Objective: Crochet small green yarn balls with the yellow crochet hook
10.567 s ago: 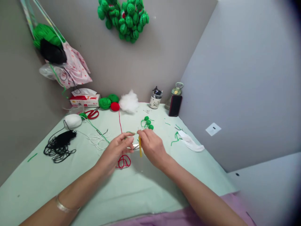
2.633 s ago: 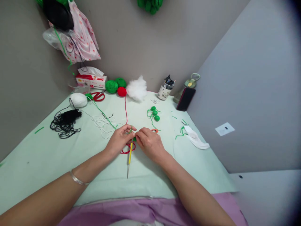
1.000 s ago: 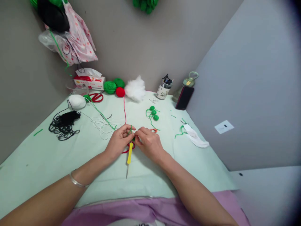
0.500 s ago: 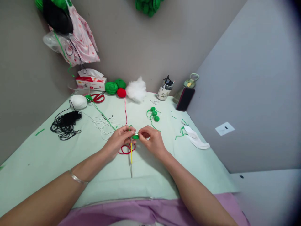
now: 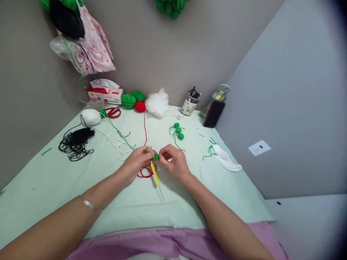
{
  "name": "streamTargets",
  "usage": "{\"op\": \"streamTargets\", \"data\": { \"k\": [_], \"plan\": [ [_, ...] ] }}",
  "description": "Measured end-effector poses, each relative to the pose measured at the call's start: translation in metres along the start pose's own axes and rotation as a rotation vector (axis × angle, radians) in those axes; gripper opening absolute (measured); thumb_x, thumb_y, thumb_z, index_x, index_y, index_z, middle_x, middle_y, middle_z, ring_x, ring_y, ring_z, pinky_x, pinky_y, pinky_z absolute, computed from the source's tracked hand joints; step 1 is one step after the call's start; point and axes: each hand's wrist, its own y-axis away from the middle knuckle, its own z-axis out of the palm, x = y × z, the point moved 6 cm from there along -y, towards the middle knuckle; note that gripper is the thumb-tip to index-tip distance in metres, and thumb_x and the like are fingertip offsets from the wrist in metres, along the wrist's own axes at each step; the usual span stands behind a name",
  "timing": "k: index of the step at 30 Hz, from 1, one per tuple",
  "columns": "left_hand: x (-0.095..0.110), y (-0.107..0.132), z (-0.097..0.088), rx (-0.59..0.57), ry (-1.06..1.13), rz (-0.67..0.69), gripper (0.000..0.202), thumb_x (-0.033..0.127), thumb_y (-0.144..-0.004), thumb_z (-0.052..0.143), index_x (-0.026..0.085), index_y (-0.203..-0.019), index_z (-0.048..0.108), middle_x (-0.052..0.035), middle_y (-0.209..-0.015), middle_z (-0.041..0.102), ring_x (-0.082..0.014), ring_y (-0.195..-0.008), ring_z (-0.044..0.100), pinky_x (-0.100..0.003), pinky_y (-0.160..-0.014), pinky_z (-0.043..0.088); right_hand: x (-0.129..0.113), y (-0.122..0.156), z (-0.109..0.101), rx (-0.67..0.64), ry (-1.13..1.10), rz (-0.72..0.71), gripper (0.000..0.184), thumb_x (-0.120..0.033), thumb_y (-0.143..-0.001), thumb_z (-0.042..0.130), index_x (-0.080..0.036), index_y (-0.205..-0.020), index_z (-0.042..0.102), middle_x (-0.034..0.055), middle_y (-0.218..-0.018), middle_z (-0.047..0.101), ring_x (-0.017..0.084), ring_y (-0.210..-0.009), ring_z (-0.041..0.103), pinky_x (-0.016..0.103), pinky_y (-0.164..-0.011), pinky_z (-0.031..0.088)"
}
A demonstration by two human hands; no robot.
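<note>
My left hand [image 5: 138, 160] is closed around a small green crochet piece [image 5: 155, 156], which shows between its fingertips and my right hand. Below the fingers dangles a crochet hook [image 5: 155, 174] with a yellow handle, slanting down to the right and blurred at its lower end. My right hand [image 5: 175, 159] pinches at the piece's right edge, where a tiny pale bit shows; what the fingertips grip is too small to make out. Loops of red yarn [image 5: 145, 172] lie under my left hand, and a strand runs from there back to a red yarn ball [image 5: 140, 106].
Black yarn [image 5: 78, 141], a white yarn ball [image 5: 91, 117] and red scissors [image 5: 113, 112] lie to the left. Green yarn balls [image 5: 128, 101] and white stuffing [image 5: 157, 103] sit behind. Small green balls [image 5: 178, 130], a phone [image 5: 214, 114] and a white cloth-like piece [image 5: 226, 159] are rightward.
The crochet hook has swung from hanging straight down to a slant, its lower end now further right. The green piece has tilted slightly between the hands, which stay in nearly the same place.
</note>
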Motion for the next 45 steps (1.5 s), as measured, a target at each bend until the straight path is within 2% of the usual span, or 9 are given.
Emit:
{"op": "streamTargets", "data": {
  "k": [3, 11, 27, 30, 33, 37, 40, 43, 45],
  "plan": [
    [-0.001, -0.001, -0.001, 0.0, 0.026, 0.013, 0.024, 0.022, -0.066, 0.085, 0.017, -0.066, 0.062, -0.0015, -0.085, 0.07, -0.0135, -0.076, 0.067, -0.025, -0.074, 0.054, 0.001, -0.001, 0.001, -0.003, -0.005, 0.005, 0.009, -0.017, -0.084, 0.06, -0.021, -0.076, 0.062, -0.0008, -0.076, 0.061, 0.012, -0.063, 0.059, 0.025, -0.061, 0.049],
    [-0.005, -0.003, -0.003, -0.047, 0.067, 0.006, 0.015, 0.022, -0.075, 0.083, 0.017, -0.079, 0.069, -0.0004, -0.082, 0.068, -0.0145, -0.081, 0.067, -0.025, -0.082, 0.054, 0.0, -0.001, 0.001, -0.026, -0.008, 0.011, 0.009, -0.02, -0.087, 0.059, -0.021, -0.078, 0.062, 0.0002, -0.079, 0.062, 0.013, -0.066, 0.061, 0.026, -0.064, 0.051],
    [-0.004, -0.005, -0.006, 0.069, 0.098, 0.034, 0.025, 0.019, -0.066, 0.086, 0.018, -0.069, 0.06, 0.0027, -0.07, 0.063, -0.0111, -0.066, 0.057, -0.022, -0.065, 0.048, 0.002, -0.006, -0.001, 0.02, 0.136, 0.025, 0.01, -0.012, -0.078, 0.056, -0.021, -0.073, 0.057, -0.0006, -0.075, 0.061, 0.012, -0.064, 0.056, 0.026, -0.063, 0.045],
    [-0.001, -0.003, -0.007, 0.073, 0.096, 0.019, 0.027, 0.019, -0.065, 0.088, 0.017, -0.07, 0.061, 0.0017, -0.071, 0.064, -0.0112, -0.068, 0.059, -0.022, -0.067, 0.049, 0.012, -0.009, -0.008, -0.028, 0.16, 0.047, 0.01, -0.014, -0.082, 0.056, -0.02, -0.077, 0.061, -0.0004, -0.076, 0.066, 0.013, -0.064, 0.06, 0.025, -0.062, 0.047],
    [-0.001, -0.002, -0.01, 0.081, 0.094, 0.001, 0.028, 0.021, -0.065, 0.09, 0.017, -0.071, 0.062, 0.0006, -0.071, 0.065, -0.0123, -0.069, 0.062, -0.023, -0.068, 0.05, 0.024, -0.011, -0.021, -0.101, 0.199, 0.05, 0.015, -0.017, -0.092, 0.051, -0.02, -0.091, 0.066, 0.001, -0.081, 0.071, 0.015, -0.071, 0.066, 0.027, -0.067, 0.051],
    [0.0, -0.003, -0.015, 0.106, 0.109, 0.011, 0.028, 0.023, -0.066, 0.09, 0.017, -0.072, 0.063, 0.0001, -0.074, 0.066, -0.0125, -0.071, 0.064, -0.023, -0.071, 0.051, 0.026, -0.011, -0.032, -0.206, 0.296, -0.02, 0.03, -0.008, -0.087, 0.058, -0.023, -0.111, 0.07, 0.0068, -0.106, 0.074, 0.021, -0.097, 0.067, 0.035, -0.087, 0.052],
    [0.002, -0.004, -0.016, 0.108, 0.125, 0.029, 0.028, 0.023, -0.068, 0.09, 0.017, -0.071, 0.063, 0.0006, -0.073, 0.065, -0.0126, -0.072, 0.063, -0.024, -0.073, 0.052, 0.024, -0.01, -0.026, -0.26, 0.362, -0.059, 0.031, -0.001, -0.085, 0.06, -0.022, -0.103, 0.074, 0.0088, -0.099, 0.073, 0.025, -0.1, 0.063, 0.04, -0.094, 0.048],
    [0.004, -0.005, -0.018, 0.109, 0.141, 0.042, 0.026, 0.022, -0.069, 0.088, 0.017, -0.072, 0.063, 0.0003, -0.074, 0.065, -0.0133, -0.074, 0.065, -0.025, -0.076, 0.053, 0.025, -0.01, -0.019, -0.269, 0.383, -0.057, 0.022, -0.006, -0.09, 0.059, -0.022, -0.095, 0.074, 0.0087, -0.091, 0.07, 0.025, -0.094, 0.062, 0.039, -0.091, 0.047],
    [0.004, -0.005, -0.019, 0.11, 0.145, 0.041, 0.025, 0.021, -0.068, 0.087, 0.017, -0.074, 0.063, -0.0005, -0.075, 0.067, -0.014, -0.075, 0.066, -0.025, -0.075, 0.053, 0.029, -0.01, -0.021, -0.239, 0.378, -0.027, 0.022, -0.01, -0.095, 0.055, -0.022, -0.098, 0.073, 0.0079, -0.091, 0.069, 0.024, -0.089, 0.062, 0.037, -0.086, 0.048]
  ]
}}
